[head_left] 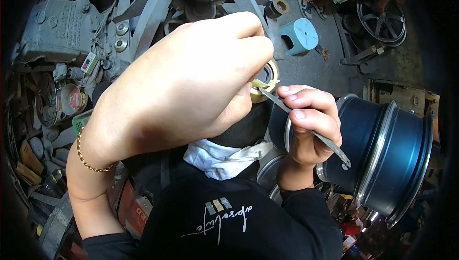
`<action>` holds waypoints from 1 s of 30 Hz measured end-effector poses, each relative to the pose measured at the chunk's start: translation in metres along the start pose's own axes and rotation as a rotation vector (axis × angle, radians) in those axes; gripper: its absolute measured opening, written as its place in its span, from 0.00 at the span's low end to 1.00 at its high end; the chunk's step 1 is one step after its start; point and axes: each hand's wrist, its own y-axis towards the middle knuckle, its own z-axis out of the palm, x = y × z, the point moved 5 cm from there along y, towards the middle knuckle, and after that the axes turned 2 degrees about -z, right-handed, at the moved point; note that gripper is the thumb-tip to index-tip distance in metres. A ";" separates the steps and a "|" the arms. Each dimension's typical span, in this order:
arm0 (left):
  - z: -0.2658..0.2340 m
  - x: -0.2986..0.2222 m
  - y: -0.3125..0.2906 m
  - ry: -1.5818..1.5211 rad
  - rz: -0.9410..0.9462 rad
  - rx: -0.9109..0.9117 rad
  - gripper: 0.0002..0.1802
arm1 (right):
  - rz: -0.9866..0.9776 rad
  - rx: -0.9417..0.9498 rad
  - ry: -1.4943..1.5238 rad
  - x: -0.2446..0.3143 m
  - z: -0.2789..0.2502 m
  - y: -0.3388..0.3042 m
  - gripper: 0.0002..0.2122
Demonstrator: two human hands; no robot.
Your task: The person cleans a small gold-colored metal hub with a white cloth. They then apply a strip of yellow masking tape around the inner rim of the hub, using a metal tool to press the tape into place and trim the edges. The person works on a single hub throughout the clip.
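My left hand (210,71) is closed in front of my chest, its back toward me, gripping a roll of tan masking tape (258,98). Most of the fingers and part of the roll are hidden behind the hand. A loose, crumpled flap of tape (262,83) sticks out beside my thumb. In my right hand (313,119) is a thin, worn metal blade (276,99), pinched between thumb and fingers. Its tip meets the tape at the roll's near edge, while its other end (340,157) points down to the right past my palm.
A white cloth (215,158) lies below my hands. Dark blue wheel rims (399,152) stand close on the right. Beyond are a light-blue stool (306,34), another tape roll (281,6) and another person's hand (381,5) at a spoked wheel (382,27). Grey machinery (64,28) and clutter fill the left.
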 end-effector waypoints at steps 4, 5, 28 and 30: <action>0.000 0.001 0.001 0.017 0.012 0.007 0.08 | -0.003 0.005 -0.015 0.001 -0.001 0.001 0.08; 0.000 0.000 0.001 0.024 0.017 0.006 0.08 | 0.001 0.009 -0.015 0.001 0.000 0.002 0.09; 0.000 -0.001 0.001 0.034 0.015 0.017 0.08 | 0.003 0.014 -0.054 0.001 0.003 0.002 0.09; 0.000 -0.001 0.001 0.036 0.018 0.020 0.08 | 0.012 0.007 -0.038 0.001 0.002 0.001 0.08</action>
